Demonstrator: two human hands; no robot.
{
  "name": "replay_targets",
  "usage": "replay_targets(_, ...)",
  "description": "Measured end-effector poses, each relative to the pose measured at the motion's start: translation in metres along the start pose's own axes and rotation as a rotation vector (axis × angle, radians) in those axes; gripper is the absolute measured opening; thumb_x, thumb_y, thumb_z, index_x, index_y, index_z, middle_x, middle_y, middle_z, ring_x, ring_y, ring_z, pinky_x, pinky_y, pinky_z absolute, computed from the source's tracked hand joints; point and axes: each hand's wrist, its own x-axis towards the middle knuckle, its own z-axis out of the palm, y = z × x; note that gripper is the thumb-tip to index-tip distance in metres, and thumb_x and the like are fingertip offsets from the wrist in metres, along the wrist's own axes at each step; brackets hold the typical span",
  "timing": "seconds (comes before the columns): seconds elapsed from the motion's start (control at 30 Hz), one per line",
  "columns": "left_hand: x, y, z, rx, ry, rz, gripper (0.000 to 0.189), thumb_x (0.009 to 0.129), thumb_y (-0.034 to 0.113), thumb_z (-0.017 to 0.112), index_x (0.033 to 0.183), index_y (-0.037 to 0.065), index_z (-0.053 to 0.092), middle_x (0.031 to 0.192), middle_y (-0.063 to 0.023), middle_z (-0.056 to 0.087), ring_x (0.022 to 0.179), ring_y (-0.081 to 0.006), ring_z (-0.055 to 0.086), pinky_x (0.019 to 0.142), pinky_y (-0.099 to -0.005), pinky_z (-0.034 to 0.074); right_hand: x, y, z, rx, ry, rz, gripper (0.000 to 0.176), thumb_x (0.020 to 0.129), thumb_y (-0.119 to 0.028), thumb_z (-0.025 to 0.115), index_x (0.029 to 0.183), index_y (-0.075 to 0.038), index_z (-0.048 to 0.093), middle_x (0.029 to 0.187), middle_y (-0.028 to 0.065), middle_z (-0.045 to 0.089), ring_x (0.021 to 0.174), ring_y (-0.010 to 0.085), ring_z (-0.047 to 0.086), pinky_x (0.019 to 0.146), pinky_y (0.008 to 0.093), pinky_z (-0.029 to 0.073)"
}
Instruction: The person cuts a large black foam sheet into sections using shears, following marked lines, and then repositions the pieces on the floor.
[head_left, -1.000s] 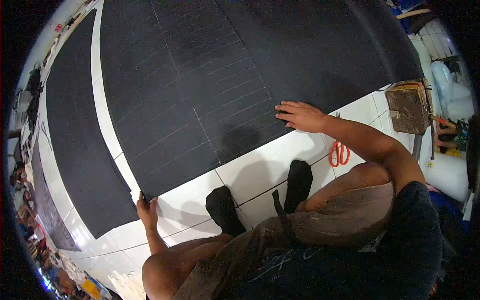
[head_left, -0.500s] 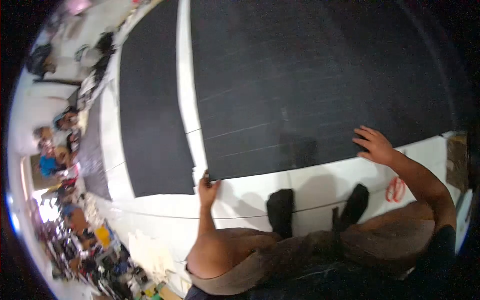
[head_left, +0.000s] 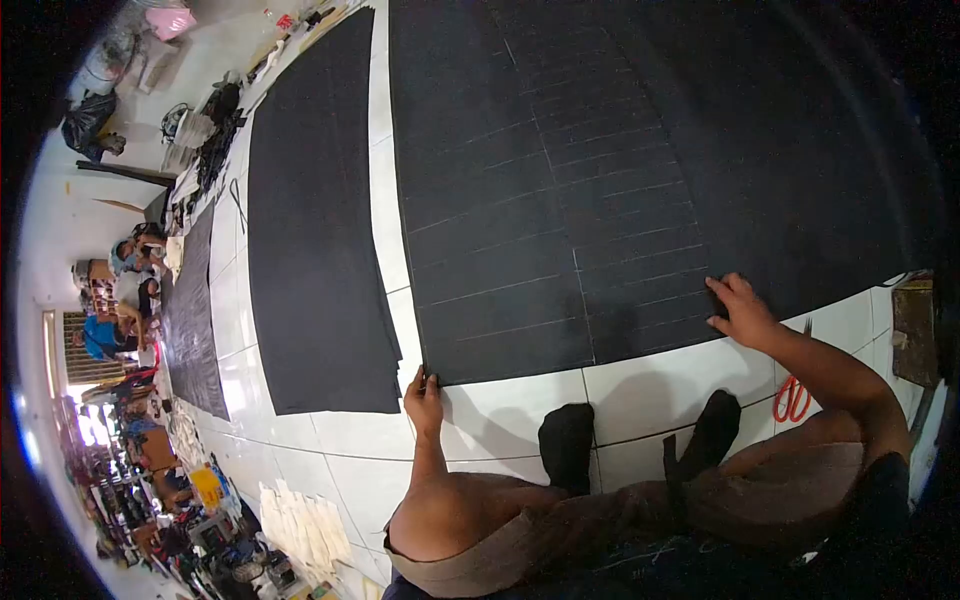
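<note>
A large black fabric sheet (head_left: 500, 300) lies flat on the white tiled floor, ruled with pale lines. At its near left corner, my left hand (head_left: 424, 402) pinches the edge between thumb and fingers. My right hand (head_left: 745, 314) rests on the sheet close to the near edge, thumb and forefinger apart, with nothing visible in it. Beside my right forearm lie scissors with red handles (head_left: 792, 400), partly hidden by the arm and leg. A narrower black fabric piece (head_left: 315, 250) lies to the left, separated by a strip of floor.
My feet in black socks (head_left: 566, 440) are just short of the sheet's near edge. Pale cloth pieces (head_left: 303, 525) lie at lower left. Further left are another dark fabric length (head_left: 195, 320), several people (head_left: 125, 310) and heaped goods. A brown block (head_left: 914, 330) stands at right.
The view has tilted slightly, so the fabric appears lower. My right hand has shifted slightly down in view, its spread fingers drawn closer together. My left hand stays at the corner.
</note>
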Motion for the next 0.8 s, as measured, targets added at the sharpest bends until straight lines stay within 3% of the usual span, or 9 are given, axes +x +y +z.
replay_targets(0.17,0.006,-0.023,0.002,0.042,0.032,0.14,0.032,0.091,0.01,0.061,0.122,0.0,0.063,0.074,-0.0029,0.055,0.061,-0.0087,0.049,0.056,-0.0252,0.042,-0.005,0.007,-0.003,-0.098,-0.056,-0.095,0.067,0.083,-0.024,0.072,0.139,-0.004,0.042,0.12,0.0147,0.046,0.114,0.0297,0.048,0.098,0.0403,0.045)
replay_targets(0.4,0.009,-0.028,-0.003,0.085,0.007,0.099,0.033,0.092,0.01,0.056,0.123,0.0,0.062,0.074,0.0008,0.057,0.059,-0.0052,0.044,0.052,-0.0233,0.037,-0.002,0.014,0.002,-0.248,-0.084,-0.281,0.072,0.082,-0.033,0.07,0.141,-0.007,0.04,0.147,0.0183,0.033,0.136,0.0358,0.032,0.108,0.0486,0.034)
replay_targets(0.43,0.023,-0.059,-0.005,0.267,0.119,0.39,0.034,0.092,0.013,0.057,0.122,-0.001,0.062,0.077,-0.0013,0.061,0.062,-0.0082,0.048,0.055,-0.0248,0.04,-0.003,0.013,0.001,-0.204,-0.095,-0.265,0.071,0.083,-0.035,0.069,0.141,-0.008,0.039,0.148,0.0188,0.032,0.138,0.0372,0.03,0.108,0.0505,0.032)
replay_targets(0.5,0.01,-0.02,-0.006,0.212,-0.075,-0.009,0.037,0.091,0.015,0.058,0.123,-0.004,0.059,0.098,-0.0118,0.069,0.082,-0.0188,0.06,0.072,-0.0302,0.048,-0.006,0.017,0.001,-0.181,-0.036,-0.321,0.069,0.083,-0.034,0.069,0.14,-0.008,0.041,0.145,0.0183,0.035,0.135,0.0367,0.033,0.107,0.0495,0.034)
replay_targets(0.57,0.032,-0.064,-0.004,0.017,-0.028,0.048,0.039,0.091,0.013,0.058,0.124,-0.007,0.057,0.092,-0.0101,0.066,0.07,-0.0145,0.054,0.06,-0.0255,0.044,-0.004,0.019,0.001,-0.144,-0.037,-0.305,0.067,0.082,-0.034,0.07,0.138,-0.008,0.043,0.143,0.0175,0.037,0.133,0.0358,0.036,0.104,0.0489,0.036)
replay_targets(0.63,0.002,0.001,0.001,-0.065,-0.1,-0.044,0.042,0.091,0.012,0.057,0.128,-0.007,0.054,0.089,-0.0097,0.064,0.072,-0.014,0.051,0.064,-0.0265,0.044,0.0,0.024,0.001,-0.154,-0.036,-0.269,0.066,0.082,-0.033,0.07,0.137,-0.008,0.045,0.142,0.0169,0.038,0.132,0.0351,0.037,0.103,0.0486,0.037)
replay_targets(0.7,0.015,-0.023,0.0,-0.036,-0.056,0.025,0.039,0.094,0.011,0.058,0.13,-0.002,0.053,0.094,-0.0069,0.065,0.072,-0.0113,0.053,0.059,-0.0246,0.04,0.003,0.024,0.001,-0.139,-0.036,-0.27,0.065,0.082,-0.033,0.07,0.136,-0.008,0.046,0.142,0.0169,0.038,0.132,0.0349,0.036,0.102,0.0483,0.038)
replay_targets(0.77,0.032,-0.048,-0.004,-0.167,-0.082,0.088,0.041,0.093,0.011,0.058,0.131,-0.003,0.053,0.105,-0.0118,0.065,0.084,-0.0163,0.058,0.068,-0.0281,0.046,0.006,0.024,0.002,-0.116,-0.047,-0.269,0.064,0.081,-0.033,0.071,0.135,-0.008,0.046,0.144,0.0176,0.035,0.134,0.0353,0.034,0.103,0.0482,0.037)
replay_targets(0.8,0.024,-0.036,-0.008,0.009,-0.098,0.102,0.042,0.094,0.011,0.057,0.133,-0.004,0.051,0.11,-0.0142,0.063,0.09,-0.0187,0.058,0.077,-0.0303,0.048,0.005,0.026,0.004,-0.146,-0.026,-0.297,0.065,0.081,-0.033,0.071,0.136,-0.008,0.045,0.146,0.018,0.033,0.135,0.0356,0.033,0.103,0.0484,0.037)
